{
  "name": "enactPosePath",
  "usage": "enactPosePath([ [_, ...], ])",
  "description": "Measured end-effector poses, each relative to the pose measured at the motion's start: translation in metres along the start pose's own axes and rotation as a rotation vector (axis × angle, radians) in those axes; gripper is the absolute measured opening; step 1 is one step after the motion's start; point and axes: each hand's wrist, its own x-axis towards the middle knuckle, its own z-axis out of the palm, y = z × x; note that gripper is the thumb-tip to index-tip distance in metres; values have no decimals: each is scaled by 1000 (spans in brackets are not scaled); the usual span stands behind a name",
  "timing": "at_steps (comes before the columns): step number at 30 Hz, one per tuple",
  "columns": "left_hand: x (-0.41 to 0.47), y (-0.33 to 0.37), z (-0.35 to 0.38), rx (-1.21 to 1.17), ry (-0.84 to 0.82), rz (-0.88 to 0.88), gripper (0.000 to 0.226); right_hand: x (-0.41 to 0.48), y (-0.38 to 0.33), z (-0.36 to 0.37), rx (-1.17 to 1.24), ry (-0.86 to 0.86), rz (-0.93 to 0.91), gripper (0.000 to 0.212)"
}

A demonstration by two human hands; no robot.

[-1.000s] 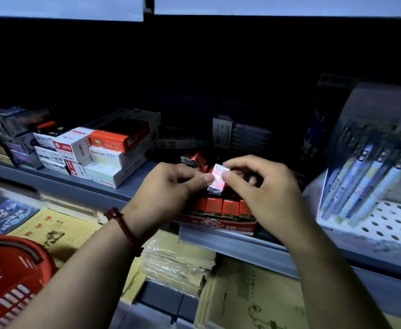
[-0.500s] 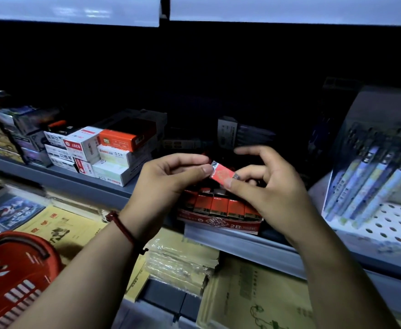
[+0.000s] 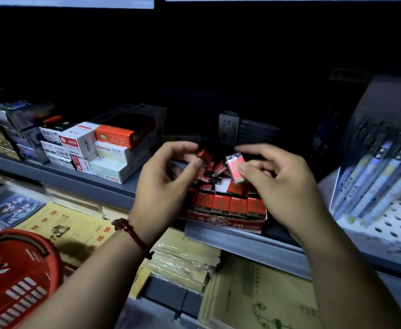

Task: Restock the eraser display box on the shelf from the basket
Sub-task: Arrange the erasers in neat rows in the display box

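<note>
Pinching wrapped eraser with right hand, above display box on shelf. Curling left hand just left of it; cannot tell whether holding anything. Basket near left.

Just left of the left hand sits a stack of white and orange boxes, some printed "0.5", and farther out that way stand darker boxes, hard to read in the dim light. Behind both hands, deep in shadow, stands a dark carton with a pale end flap. Off to the right of the right hand, packaged pens lean in a row on a white perforated panel. Below the left hand lie yellow exercise books beside a blue illustrated cover, and a plastic-wrapped bundle rests under that wrist. Under the right forearm lies a yellow book with a green drawing.
</note>
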Motion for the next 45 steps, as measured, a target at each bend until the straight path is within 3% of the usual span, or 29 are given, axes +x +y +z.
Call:
enactPosePath([
  [4, 3, -15, -7, 212, -48, 117, 21, 6, 4, -3, 35, 97, 56, 8],
  [9, 6, -20, -4, 224, -122, 109, 20, 14, 7, 4, 10, 115, 69, 12],
  [32, 6, -25, -3, 140, -159, 30, 21, 26, 16, 6, -418, -126, -70, 17],
  [36, 5, -23, -4, 180, -147, 1, 18, 22, 13, 10, -623, -158, -97, 14],
  [40, 5, -24, -4, 208, -134, -5, 15, 22, 13, 12, -770, -185, -119, 22],
  [45, 6, -23, -3, 226, -76, -24, 15, 22, 16, 10, -777, -242, -106, 28],
])
